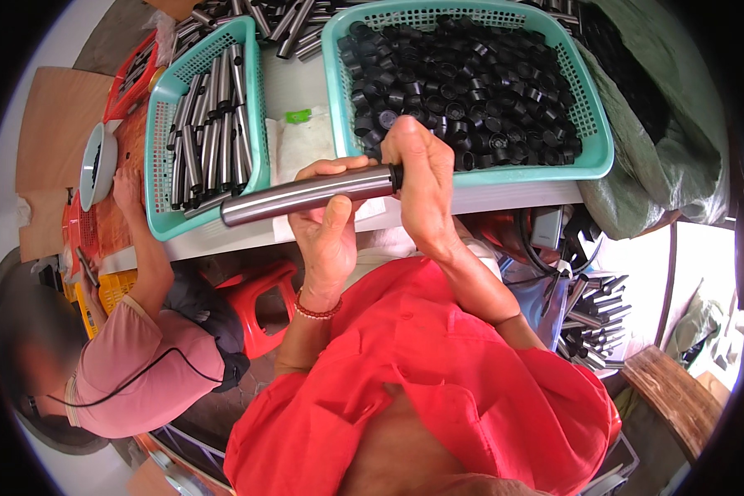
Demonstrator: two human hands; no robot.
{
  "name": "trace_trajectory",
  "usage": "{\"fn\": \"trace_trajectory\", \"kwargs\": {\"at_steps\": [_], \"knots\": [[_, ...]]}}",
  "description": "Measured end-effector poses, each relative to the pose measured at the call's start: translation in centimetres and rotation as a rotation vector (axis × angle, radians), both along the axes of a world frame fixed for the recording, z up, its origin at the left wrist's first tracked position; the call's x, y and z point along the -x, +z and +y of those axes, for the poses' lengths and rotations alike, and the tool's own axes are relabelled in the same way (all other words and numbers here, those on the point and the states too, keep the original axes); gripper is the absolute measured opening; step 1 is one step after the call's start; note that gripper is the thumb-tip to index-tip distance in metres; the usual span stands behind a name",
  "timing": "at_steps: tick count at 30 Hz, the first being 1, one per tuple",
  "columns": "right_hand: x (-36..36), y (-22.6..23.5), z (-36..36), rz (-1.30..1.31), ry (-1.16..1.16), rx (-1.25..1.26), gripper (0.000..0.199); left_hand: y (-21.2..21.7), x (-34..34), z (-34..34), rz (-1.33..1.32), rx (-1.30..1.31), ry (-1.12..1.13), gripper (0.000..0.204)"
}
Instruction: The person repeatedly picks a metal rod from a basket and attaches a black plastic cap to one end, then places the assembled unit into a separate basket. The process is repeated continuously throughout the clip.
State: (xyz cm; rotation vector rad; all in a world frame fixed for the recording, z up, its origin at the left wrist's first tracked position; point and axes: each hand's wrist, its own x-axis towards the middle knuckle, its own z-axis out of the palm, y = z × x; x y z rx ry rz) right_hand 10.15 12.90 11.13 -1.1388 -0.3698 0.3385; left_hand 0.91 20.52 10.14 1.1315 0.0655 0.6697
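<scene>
A shiny metal tube (306, 195) lies nearly level in front of me, its left end a little lower. My left hand (324, 248) is closed round its middle, the thumb along the near side. At the tube's right end my right hand (426, 186) is closed in a fist over a black end cap (398, 177), of which only a sliver shows. Just beyond, a turquoise basket (525, 174) holds a heap of black caps (471, 91). Farther left, a second turquoise basket (260, 136) is filled with metal tubes (215, 149).
A co-worker in a pink shirt (145, 364) sits at the left, one hand near a white bowl (99, 165). More tubes (293, 29) lie behind the baskets. A red stool (260, 306) stands below the table; further tubes (595, 318) are stacked at the lower right. Green sacking (645, 174) hangs at the right.
</scene>
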Motion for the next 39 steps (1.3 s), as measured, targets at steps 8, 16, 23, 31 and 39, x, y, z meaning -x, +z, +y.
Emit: {"fn": "trace_trajectory", "kwargs": {"at_steps": [8,16,23,31,39], "knots": [[0.4,0.2,-1.2,-0.006,0.057,-0.055,0.037,0.0,0.4,0.2,-0.01,0.19,-0.046,0.036],[0.6,-0.2,-0.7,-0.25,-0.113,0.011,0.035,0.2,0.3,-0.3,-0.011,0.223,-0.037,0.038],[0.8,-1.0,-0.7,-0.12,-0.099,-0.076,0.035,0.2,0.2,-1.1,-0.002,-0.028,0.043,0.039],[1.0,-0.6,-0.4,-0.094,-0.124,-0.063,0.034,0.6,0.2,0.0,0.022,-0.217,0.028,0.033],[-3.7,-0.3,-2.0,-0.264,-0.241,0.242,0.014,5.0,-2.8,8.4,0.278,-0.612,0.396,0.026]]}}
